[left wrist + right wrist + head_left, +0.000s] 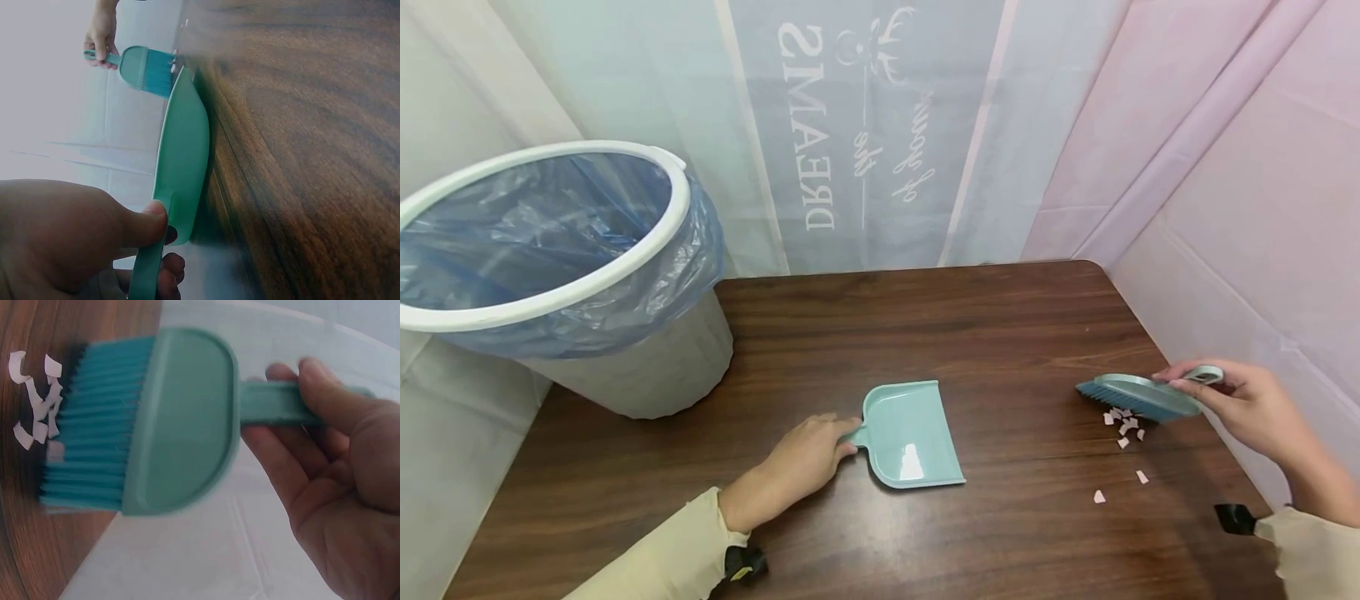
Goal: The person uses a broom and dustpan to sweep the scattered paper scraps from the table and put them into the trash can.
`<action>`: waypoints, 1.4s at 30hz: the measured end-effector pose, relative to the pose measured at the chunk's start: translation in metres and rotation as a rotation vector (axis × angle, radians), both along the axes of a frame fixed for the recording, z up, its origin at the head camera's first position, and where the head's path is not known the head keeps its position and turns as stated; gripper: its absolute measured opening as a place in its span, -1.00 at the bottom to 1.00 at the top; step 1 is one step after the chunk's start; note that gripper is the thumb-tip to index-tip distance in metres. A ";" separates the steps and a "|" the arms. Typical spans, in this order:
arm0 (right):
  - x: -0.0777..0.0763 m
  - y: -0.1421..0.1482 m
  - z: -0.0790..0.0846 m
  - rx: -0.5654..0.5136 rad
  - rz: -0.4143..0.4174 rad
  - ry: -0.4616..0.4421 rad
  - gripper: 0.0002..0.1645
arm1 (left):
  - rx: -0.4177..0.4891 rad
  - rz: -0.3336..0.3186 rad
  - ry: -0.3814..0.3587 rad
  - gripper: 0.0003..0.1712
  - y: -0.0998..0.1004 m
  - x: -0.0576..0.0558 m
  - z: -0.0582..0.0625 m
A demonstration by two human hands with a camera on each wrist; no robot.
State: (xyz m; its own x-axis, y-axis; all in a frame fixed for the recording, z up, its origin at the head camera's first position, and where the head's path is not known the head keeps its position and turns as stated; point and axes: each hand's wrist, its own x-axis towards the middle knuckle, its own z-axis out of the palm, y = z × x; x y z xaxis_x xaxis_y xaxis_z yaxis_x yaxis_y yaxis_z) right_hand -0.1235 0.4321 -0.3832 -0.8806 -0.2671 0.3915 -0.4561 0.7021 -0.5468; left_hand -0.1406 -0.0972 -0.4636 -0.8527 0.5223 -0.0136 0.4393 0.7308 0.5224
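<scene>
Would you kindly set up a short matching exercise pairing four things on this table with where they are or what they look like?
Things:
1. dustpan
2. brush
3. paper scraps
4. bin

Descriptions:
a. lined with a blue bag
b. handle gripped by the left hand
c. white, lying under the bristles
d. held by the right hand

Pairs: 1-b, 2-d, 3-c, 4-a

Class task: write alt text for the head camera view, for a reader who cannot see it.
A person's right hand holds a teal brush over white paper scraps on a brown wooden table, while the left hand grips the handle of a teal dustpan. A bag-lined white bin stands at far left.
</scene>
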 end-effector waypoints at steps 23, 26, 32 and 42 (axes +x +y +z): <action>0.006 0.025 0.033 -0.023 0.367 -0.277 -0.46 | -0.038 0.012 -0.005 -0.57 0.001 0.002 0.001; 0.002 0.028 0.028 -0.090 0.534 -0.381 -0.41 | -0.037 0.010 -0.005 -0.57 0.002 0.002 0.000; -0.003 0.025 0.011 -0.165 0.700 -0.531 -0.40 | -0.030 -0.007 0.020 -0.58 0.002 0.000 -0.002; -0.011 0.017 0.006 -0.164 0.678 -0.549 -0.44 | 0.001 -0.011 0.023 -0.59 0.002 0.002 0.000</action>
State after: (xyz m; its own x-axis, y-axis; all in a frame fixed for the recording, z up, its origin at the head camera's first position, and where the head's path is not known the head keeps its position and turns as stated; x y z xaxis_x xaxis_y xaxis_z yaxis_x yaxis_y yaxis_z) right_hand -0.1345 0.4495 -0.3774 -0.6277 -0.7774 0.0395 -0.3895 0.2698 -0.8806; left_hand -0.1384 -0.0957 -0.4633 -0.8469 0.5318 0.0064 0.4594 0.7254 0.5126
